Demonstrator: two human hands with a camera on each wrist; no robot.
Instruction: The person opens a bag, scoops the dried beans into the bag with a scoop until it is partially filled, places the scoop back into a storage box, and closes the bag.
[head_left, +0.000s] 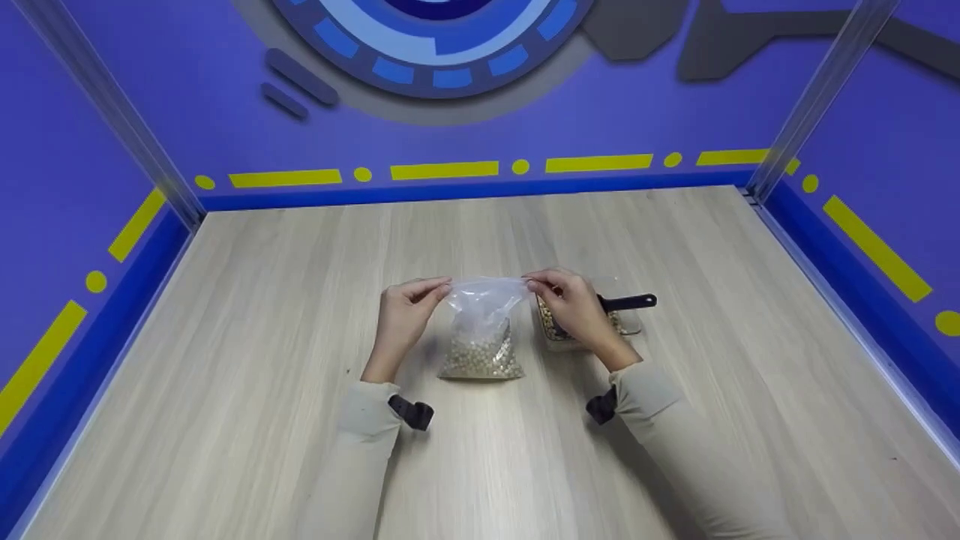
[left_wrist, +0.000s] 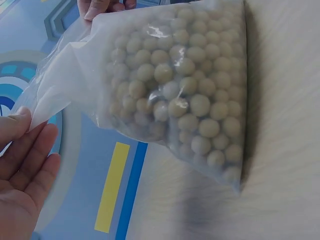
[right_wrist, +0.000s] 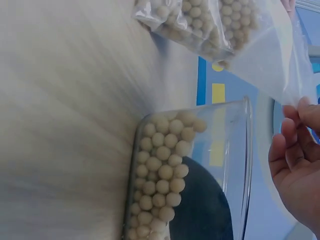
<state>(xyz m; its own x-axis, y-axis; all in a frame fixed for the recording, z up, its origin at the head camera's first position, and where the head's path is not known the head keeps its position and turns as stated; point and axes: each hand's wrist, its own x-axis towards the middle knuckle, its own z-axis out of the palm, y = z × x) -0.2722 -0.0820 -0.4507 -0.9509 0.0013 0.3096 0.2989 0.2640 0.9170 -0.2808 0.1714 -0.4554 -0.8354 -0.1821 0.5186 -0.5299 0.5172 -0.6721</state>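
Observation:
A clear plastic bag (head_left: pixel 481 356), its lower part filled with small round beige balls, stands upright near the middle of the table. Its mouth is stretched between both hands. The left hand (head_left: pixel 405 311) pinches the top left corner between thumb and fingers. At the top right corner the right hand (head_left: pixel 576 304) does the same. In the left wrist view, the balls (left_wrist: pixel 200 105) show through the plastic, and the left hand (left_wrist: pixel 27 167) has its lower fingers loosely bent. Thumb and forefinger of the right hand (right_wrist: pixel 300 160) hold the bag's edge in the right wrist view.
Partly under the right forearm sits a clear box (head_left: pixel 559 346) of similar beige balls. A black scoop (right_wrist: pixel 202 205) lies in it, its handle (head_left: pixel 631 302) sticking out to the right. Blue panels (head_left: pixel 450 142) wall the wooden table (head_left: pixel 262 300) at the back and sides.

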